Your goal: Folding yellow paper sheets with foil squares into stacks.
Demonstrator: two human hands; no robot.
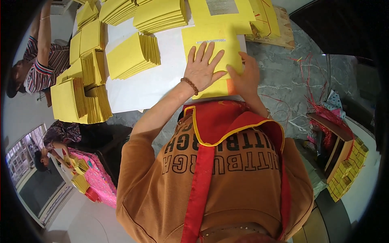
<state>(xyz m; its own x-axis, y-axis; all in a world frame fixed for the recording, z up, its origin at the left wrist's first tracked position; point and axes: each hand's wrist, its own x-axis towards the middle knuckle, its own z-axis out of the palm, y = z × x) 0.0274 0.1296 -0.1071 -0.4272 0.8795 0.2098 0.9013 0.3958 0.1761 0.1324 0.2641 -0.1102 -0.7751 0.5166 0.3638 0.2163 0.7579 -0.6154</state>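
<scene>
A yellow paper sheet [214, 36] with a thin silver strip lies in front of me at the table's near right corner. My left hand [201, 65] lies flat on it, fingers spread, a beaded bracelet on the wrist. At the sheet's right edge is my right hand [248, 77], thumb and forefinger apart, the thumb over the paper and slightly blurred. Its other fingers are partly hidden. An orange patch [231, 86] shows on the paper between my hands. Just beyond lies another yellow sheet [198, 14] with a silver square.
Folded yellow paper stacks [133, 56] stand on the white tabletop [170, 77], with more bundles [81, 93] along its left edge. A person in a striped shirt [44, 65] is at the left; another person [60, 133] handles yellow bundles by a pink cloth [97, 174]. A wooden stool [332, 129] with red strands stands right.
</scene>
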